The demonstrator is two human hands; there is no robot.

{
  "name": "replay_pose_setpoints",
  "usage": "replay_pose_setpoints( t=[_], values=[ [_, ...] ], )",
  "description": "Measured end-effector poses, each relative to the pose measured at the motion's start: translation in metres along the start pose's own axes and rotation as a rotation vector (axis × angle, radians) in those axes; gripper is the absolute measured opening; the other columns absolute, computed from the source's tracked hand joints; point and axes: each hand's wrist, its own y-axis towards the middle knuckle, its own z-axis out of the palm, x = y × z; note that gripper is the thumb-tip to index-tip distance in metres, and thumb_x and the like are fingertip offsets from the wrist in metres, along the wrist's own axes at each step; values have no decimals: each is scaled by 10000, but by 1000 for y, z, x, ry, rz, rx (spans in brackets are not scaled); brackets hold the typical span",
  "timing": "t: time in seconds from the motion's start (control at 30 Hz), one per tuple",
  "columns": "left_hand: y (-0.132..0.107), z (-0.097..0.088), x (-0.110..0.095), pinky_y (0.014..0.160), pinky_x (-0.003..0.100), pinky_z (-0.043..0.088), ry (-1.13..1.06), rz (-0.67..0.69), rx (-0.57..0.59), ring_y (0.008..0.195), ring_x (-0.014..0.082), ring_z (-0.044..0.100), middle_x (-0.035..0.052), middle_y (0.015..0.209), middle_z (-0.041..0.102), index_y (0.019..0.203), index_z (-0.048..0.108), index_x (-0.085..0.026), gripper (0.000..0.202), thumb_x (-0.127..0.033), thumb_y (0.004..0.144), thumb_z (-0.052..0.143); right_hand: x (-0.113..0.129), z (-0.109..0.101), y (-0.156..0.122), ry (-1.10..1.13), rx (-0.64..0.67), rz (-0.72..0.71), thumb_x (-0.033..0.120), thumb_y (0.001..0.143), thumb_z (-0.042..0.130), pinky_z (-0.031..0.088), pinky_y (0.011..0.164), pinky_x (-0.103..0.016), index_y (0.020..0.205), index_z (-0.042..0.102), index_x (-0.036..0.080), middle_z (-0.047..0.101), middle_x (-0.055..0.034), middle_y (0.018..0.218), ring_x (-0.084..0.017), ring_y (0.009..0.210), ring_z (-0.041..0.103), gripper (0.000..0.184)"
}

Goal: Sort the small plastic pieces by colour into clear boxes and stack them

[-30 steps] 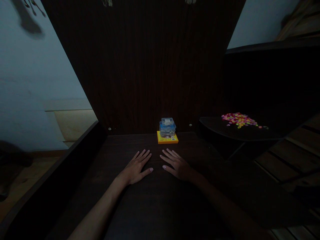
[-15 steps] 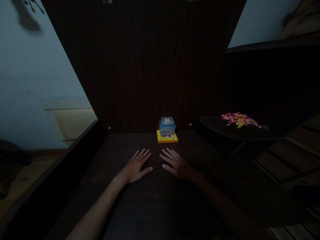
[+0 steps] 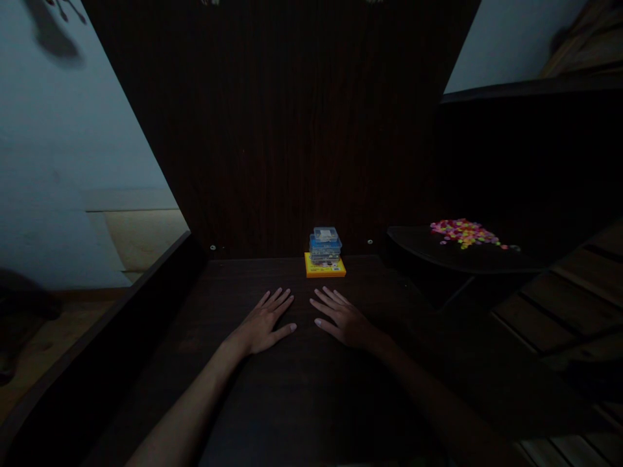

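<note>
My left hand (image 3: 263, 324) lies flat on the dark wooden desktop (image 3: 272, 408), palm down with the fingers spread. Opposite it, my right hand (image 3: 344, 320) rests palm down too, its fingers apart and nothing under them that I can see. Just beyond both hands, a yellow box (image 3: 325, 272) sits against the back panel. Several clear plastic cases (image 3: 325, 255) are stacked on it, one with a blue layer; their contents are too small to make out. Neither hand touches the stack.
A dark back panel (image 3: 292, 130) rises behind the desktop, and a raised side board (image 3: 97, 344) runs along the left. On a curved shelf (image 3: 418, 256) at the right lies a heap of small, brightly coloured pieces (image 3: 464, 232). Wooden slats (image 3: 549, 318) show at far right.
</note>
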Motion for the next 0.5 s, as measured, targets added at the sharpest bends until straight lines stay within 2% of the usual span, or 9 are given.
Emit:
replay_pose_setpoints(
  t=[0.13, 0.5],
  values=[
    [0, -1, -1, 1194, 496, 123, -9, -4, 5, 1470, 267, 147, 97, 1574, 218, 1510, 252, -203, 725, -636, 933, 320, 1, -1, 0, -1, 31, 12, 447, 964, 434, 208, 1170, -518, 1453, 405, 217, 300, -101, 1546, -272, 1449, 201, 541],
    [0, -4, -4, 1196, 491, 122, -23, -8, 3, 1467, 258, 159, 91, 1573, 216, 1510, 250, -226, 710, -635, 934, 325, -2, 3, 1, 14, 15, 6, 466, 965, 420, 200, 1172, -521, 1449, 412, 228, 300, -93, 1545, -275, 1446, 211, 540]
  ],
)
